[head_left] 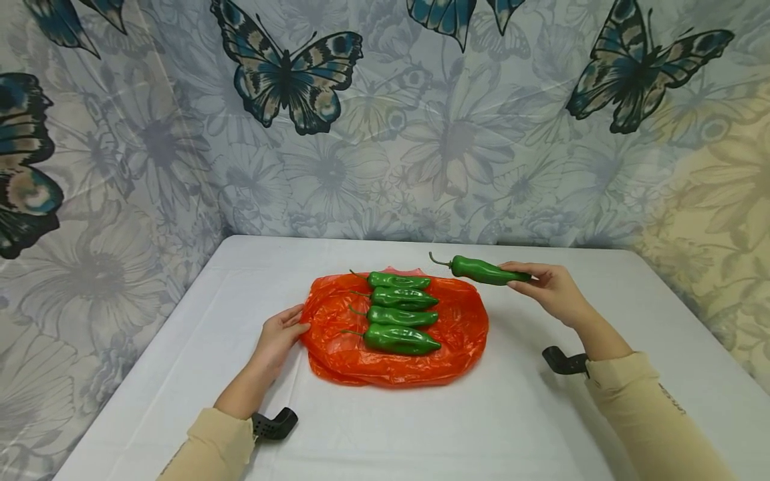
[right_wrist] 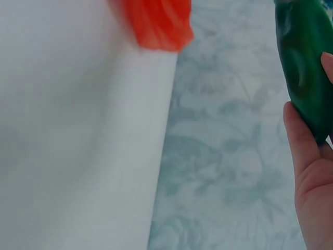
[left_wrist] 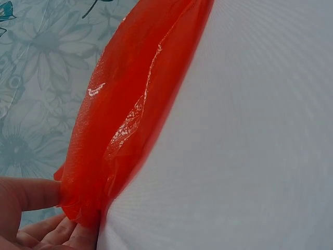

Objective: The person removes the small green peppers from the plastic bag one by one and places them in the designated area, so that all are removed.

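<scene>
On the white worktop (head_left: pixel 421 431), the person's left hand (head_left: pixel 278 339) pinches the left edge of a crumpled red plastic bag (head_left: pixel 464 334) between thumb and fingers, likely to keep such light stuff from sliding. Four green peppers (head_left: pixel 402 316) lie across it in a row, stems all leftward, perhaps so they sit neatly side by side. Farther off, the right hand (head_left: pixel 555 292) grips a fifth pepper (head_left: pixel 481 270) near its tip, raised by the bag's far right edge; that hold leaves the stem end free, pointing left like the others. Behind is butterfly-patterned cloth (head_left: pixel 385 180).
</scene>
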{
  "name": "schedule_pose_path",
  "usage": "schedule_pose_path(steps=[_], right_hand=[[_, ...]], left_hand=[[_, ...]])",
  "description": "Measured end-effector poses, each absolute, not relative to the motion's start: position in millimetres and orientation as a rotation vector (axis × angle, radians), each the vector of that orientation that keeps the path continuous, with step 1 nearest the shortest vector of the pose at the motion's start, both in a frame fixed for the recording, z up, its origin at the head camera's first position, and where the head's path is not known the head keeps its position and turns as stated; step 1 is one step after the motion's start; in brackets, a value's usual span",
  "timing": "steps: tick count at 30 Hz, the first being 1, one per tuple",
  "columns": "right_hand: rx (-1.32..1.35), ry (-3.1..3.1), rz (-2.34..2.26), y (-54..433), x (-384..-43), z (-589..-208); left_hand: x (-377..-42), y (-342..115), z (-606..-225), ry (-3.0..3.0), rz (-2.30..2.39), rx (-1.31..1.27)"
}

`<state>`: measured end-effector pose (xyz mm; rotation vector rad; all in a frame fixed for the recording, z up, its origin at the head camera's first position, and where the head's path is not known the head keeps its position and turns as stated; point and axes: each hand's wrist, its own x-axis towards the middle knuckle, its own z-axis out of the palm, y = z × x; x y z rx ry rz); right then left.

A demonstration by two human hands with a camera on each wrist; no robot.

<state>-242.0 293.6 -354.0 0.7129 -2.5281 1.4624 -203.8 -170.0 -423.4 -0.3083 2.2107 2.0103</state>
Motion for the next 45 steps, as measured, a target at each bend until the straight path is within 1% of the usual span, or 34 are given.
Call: schedule_pose_path(steps=[13, 22, 31, 45], right_hand=[[0.495, -2.609, 1.395, 330, -263, -351], [0.457, -2.665, 1.427, 354, -272, -356], [0.275, -2.826, 1.423, 370, -280, -366], [0.26, -2.875, 1.529, 382, -290, -385]], left_hand=[[-201, -174, -422, 2.224, 2.0, -0.308], [-203, -172, -424, 2.219, 2.005, -0.314], [-203, -171, -425, 2.221, 2.012, -0.308], [-204, -171, -426, 2.227, 2.025, -0.301]])
